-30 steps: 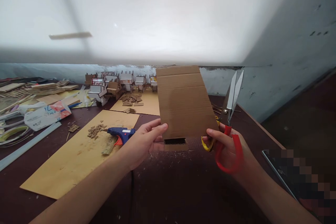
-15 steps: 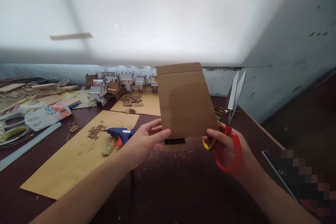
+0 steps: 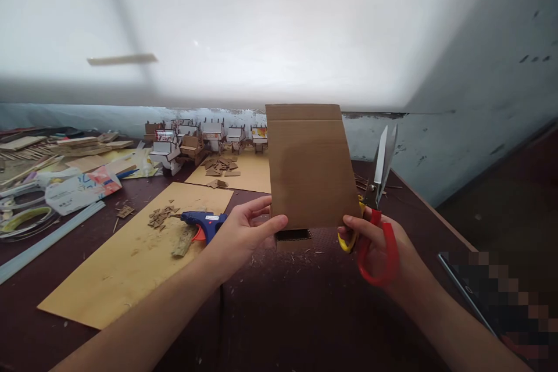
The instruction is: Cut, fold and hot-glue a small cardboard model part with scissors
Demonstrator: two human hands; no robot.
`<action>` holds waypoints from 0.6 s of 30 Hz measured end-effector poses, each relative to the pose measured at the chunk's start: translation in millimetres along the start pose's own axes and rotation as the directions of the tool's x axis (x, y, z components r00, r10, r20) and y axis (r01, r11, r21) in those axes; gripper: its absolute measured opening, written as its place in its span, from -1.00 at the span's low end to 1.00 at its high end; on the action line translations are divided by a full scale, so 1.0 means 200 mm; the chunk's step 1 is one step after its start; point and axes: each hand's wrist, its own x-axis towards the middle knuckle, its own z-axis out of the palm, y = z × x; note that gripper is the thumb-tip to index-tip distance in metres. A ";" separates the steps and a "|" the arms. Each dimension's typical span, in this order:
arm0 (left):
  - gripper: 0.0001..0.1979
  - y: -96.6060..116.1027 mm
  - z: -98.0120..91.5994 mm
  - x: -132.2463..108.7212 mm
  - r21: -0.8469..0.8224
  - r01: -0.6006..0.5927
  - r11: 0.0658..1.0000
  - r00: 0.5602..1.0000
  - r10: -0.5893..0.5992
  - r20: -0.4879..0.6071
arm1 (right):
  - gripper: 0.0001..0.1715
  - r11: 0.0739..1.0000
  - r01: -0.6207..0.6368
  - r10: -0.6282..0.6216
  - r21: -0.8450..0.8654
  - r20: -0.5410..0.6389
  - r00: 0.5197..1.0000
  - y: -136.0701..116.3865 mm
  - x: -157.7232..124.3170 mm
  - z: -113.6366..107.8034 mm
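Note:
Upright in front of me is a brown cardboard piece (image 3: 307,168) with a crease near its top. Below its lower edge shows a dark slot-like opening with a corrugated rim; how the parts join is unclear. My left hand (image 3: 248,226) grips the lower left corner, thumb in front. At the lower right corner, my right hand (image 3: 379,244) pinches the cardboard between thumb and fingers. That same hand carries scissors (image 3: 377,186) with red and yellow handles, blades pointing up and slightly apart. Left of my left hand, a blue glue gun (image 3: 203,221) lies on a tan board (image 3: 117,267).
Small cardboard scraps (image 3: 161,216) lie by the glue gun's nozzle. Several small cardboard models (image 3: 213,133) line the back. Tape rolls (image 3: 26,221), glue sticks (image 3: 52,238) and wood strips (image 3: 78,145) crowd the left. A phone-like dark object (image 3: 468,293) rests at the right.
The cardboard appears slightly further right and straighter. The scissors have turned a little, and their blades look lower and closer to the cardboard. Both hands keep their hold.

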 end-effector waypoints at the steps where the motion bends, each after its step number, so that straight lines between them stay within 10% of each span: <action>1: -0.64 0.00 0.00 0.00 0.009 0.001 1.000 1.000 -0.001 -0.006 | -0.67 1.000 -0.006 0.006 -0.004 -0.001 1.000 0.00 0.00 0.00; 18: -0.55 0.02 -0.01 0.00 0.039 0.061 0.997 0.998 -0.061 0.008 | -0.62 0.994 -0.042 0.039 -0.096 -0.027 0.999 -0.03 -0.01 0.01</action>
